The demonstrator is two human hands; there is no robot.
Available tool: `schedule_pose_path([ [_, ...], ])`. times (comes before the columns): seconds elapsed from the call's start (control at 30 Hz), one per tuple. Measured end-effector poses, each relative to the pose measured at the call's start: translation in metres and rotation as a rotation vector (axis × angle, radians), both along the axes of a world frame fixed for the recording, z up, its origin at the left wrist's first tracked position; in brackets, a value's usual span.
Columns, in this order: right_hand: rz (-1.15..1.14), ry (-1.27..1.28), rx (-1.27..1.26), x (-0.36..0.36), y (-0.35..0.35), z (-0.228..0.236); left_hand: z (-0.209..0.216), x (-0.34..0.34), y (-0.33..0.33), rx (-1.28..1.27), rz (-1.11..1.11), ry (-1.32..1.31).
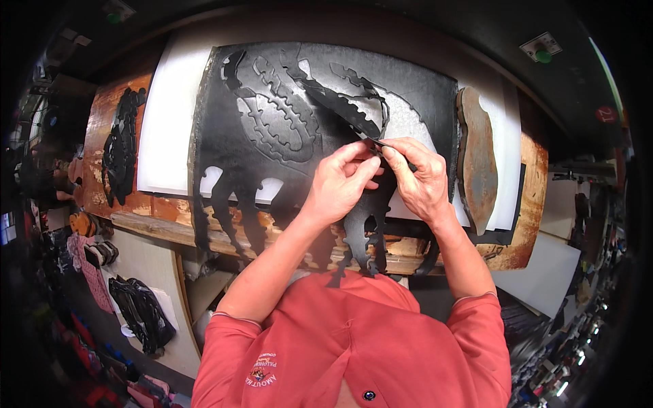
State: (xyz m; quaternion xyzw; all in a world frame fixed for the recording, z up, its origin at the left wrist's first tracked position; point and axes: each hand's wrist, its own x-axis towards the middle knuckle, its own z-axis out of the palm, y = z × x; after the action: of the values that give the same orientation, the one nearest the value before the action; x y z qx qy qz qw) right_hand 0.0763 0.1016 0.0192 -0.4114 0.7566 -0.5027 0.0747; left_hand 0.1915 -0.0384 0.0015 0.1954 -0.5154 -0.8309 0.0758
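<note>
Both my hands are raised over a large black sheet that looks like rubber or leather, with curved, notched outlines cut into it. A black notched strip is lifted from the sheet, and its near end reaches my fingers. My left hand is closed, thumb and fingers pinching at that end. Right beside it, my right hand pinches the same end between thumb and forefinger. Below the hands, cut black scalloped strips hang over the table's front edge. The exact spot where the fingertips meet is partly hidden.
White sheets lie under the black one. At the right rests a worn, sole-shaped board. A pile of black cut pieces sits on the left of the wooden table. Lower left, a side surface holds a black bundle.
</note>
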Motion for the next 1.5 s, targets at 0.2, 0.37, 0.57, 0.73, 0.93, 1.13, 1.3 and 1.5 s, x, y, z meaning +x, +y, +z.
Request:
schedule_pose_path([
  [0.2,-0.089,-0.203,-0.057,-0.004,-0.008,0.006,-0.002,-0.003,-0.005,-0.114,0.2,-0.107],
  [0.37,-0.164,0.41,-0.061,-0.028,-0.016,0.02,-0.008,0.003,-0.003,-0.263,0.281,-0.035],
  [0.57,0.061,0.637,0.103,-0.019,-0.034,0.016,-0.017,0.008,-0.002,-0.578,0.304,0.041],
  [0.73,0.174,0.545,0.113,-0.018,-0.036,0.019,-0.018,0.01,-0.008,-0.552,0.277,0.093],
  [0.93,0.233,0.365,0.164,-0.021,-0.039,0.017,-0.017,0.01,-0.011,-0.59,0.268,0.139],
  [1.13,0.016,0.16,0.1,-0.033,-0.038,0.017,-0.017,0.006,-0.008,-0.646,0.305,0.117],
  [1.3,-0.078,-0.138,0.126,-0.047,-0.009,0.028,-0.015,0.003,-0.004,-0.629,0.27,0.049],
  [1.5,-0.44,-0.217,-0.086,-0.099,0.029,0.064,-0.018,0.007,-0.003,-0.448,0.396,0.121],
])
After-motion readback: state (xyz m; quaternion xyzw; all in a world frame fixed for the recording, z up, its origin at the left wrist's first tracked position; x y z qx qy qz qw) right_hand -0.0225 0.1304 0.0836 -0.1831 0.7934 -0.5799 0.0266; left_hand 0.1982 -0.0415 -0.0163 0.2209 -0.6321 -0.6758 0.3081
